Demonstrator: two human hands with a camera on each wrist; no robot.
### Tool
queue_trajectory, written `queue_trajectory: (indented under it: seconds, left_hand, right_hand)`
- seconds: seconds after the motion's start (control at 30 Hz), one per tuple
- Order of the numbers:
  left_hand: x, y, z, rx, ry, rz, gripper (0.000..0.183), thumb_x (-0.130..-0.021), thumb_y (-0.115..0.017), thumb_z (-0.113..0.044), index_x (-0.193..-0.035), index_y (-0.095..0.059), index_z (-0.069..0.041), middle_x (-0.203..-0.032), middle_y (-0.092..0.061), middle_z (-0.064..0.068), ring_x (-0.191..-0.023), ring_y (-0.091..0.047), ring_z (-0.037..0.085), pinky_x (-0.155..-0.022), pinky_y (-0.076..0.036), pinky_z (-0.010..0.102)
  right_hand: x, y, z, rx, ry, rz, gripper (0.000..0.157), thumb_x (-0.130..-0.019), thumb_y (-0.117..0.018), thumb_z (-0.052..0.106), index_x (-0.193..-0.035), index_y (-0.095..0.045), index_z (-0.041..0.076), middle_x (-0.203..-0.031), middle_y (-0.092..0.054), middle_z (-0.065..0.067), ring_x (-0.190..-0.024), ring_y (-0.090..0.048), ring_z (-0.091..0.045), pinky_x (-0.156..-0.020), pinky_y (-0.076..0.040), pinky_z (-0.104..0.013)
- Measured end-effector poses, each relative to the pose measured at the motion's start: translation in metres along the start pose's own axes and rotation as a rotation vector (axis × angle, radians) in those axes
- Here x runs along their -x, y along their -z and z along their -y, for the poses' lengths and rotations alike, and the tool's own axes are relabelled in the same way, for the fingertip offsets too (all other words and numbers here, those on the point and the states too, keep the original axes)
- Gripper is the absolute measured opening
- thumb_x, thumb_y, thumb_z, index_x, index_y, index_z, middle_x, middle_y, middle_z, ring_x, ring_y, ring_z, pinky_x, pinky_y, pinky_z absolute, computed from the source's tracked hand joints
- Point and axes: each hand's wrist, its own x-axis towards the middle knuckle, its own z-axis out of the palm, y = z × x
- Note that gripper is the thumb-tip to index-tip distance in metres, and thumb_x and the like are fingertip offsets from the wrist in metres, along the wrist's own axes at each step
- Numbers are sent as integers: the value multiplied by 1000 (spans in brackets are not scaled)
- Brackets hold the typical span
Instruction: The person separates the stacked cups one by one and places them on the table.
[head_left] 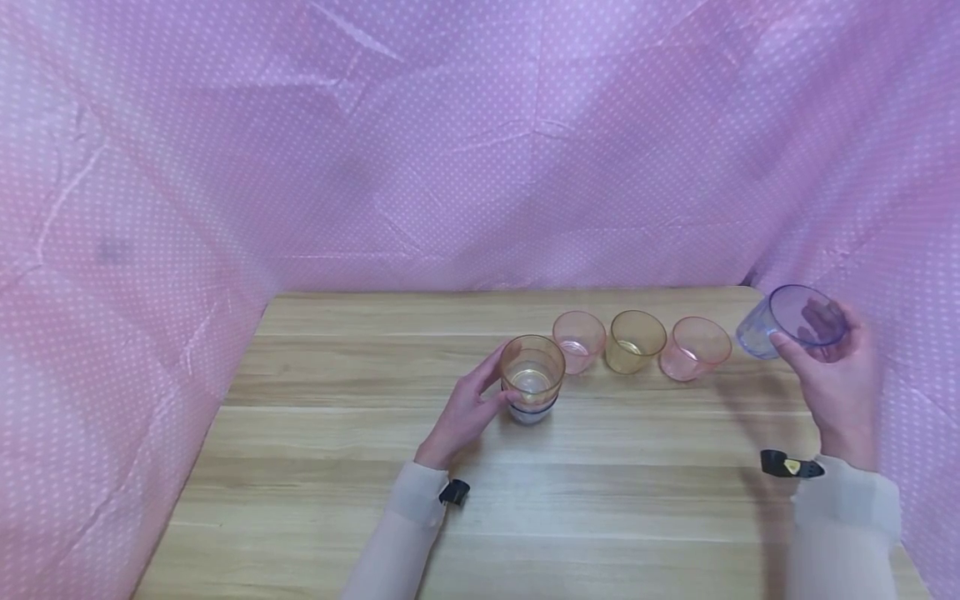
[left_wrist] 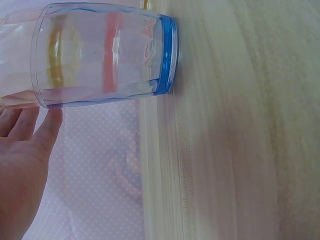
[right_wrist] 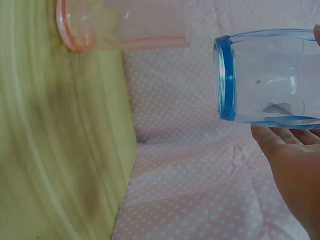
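Note:
My left hand (head_left: 467, 415) grips a stack of clear tinted cups (head_left: 531, 385) near the middle of the table, thumb and fingers around its upper sides. In the left wrist view the blue cup (left_wrist: 135, 95) is outermost and its base is at the wood, with a red ring and a yellow ring of the cups nested inside. At the far right, my right hand (head_left: 846, 396) holds a single blue cup (head_left: 756, 327), slightly tilted. In the right wrist view its blue base (right_wrist: 227, 77) is raised off the table.
Right of the stack stand a pink cup (head_left: 577, 360), a yellow cup (head_left: 630, 360) and another pink cup (head_left: 682, 367) in a row, mouths up. The wooden table (head_left: 315, 467) ends at a pink dotted cloth (head_left: 480, 192) behind and at the sides.

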Motion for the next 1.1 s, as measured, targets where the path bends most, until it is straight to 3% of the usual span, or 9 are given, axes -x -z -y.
queue_trajectory:
  seconds: [0.17,0.47,0.73,1.1]
  left_hand:
    - [1,0,0,7,-15,-1,85,-92,-66,-49,-162,-36,-10,-162,-42,8,-145,-45,30,-121,-36,40]
    - [0,-1,1,-8,-41,0,85,-93,-65,-49,-161,-34,-7,-163,-39,12,-144,-46,33,-121,-36,43]
    - [0,-1,4,-10,-52,-2,86,-93,-64,-50,-161,-34,-7,-163,-39,12,-143,-46,33,-121,-36,41]
    - [0,-1,6,-1,-51,1,85,-93,-64,-49,-161,-35,-7,-162,-40,12,-143,-47,33,-121,-36,41]
  right_hand:
    - [-2,8,-7,27,-29,38,74,-80,-70,-27,-143,-48,6,-140,-57,-6,-131,-51,-16,-108,-42,-15]
    - [-7,21,-24,33,-15,136,66,-81,-68,-27,-137,-52,3,-127,-61,-3,-112,-58,-11,-89,-51,-8]
    - [-8,27,-36,37,-39,181,64,-82,-66,-28,-134,-49,7,-122,-60,0,-106,-61,-7,-86,-52,-7]
    - [-12,40,-45,294,-86,269,64,-87,-74,-13,-137,-46,16,-120,-57,3,-98,-58,-3,-78,-50,-5]
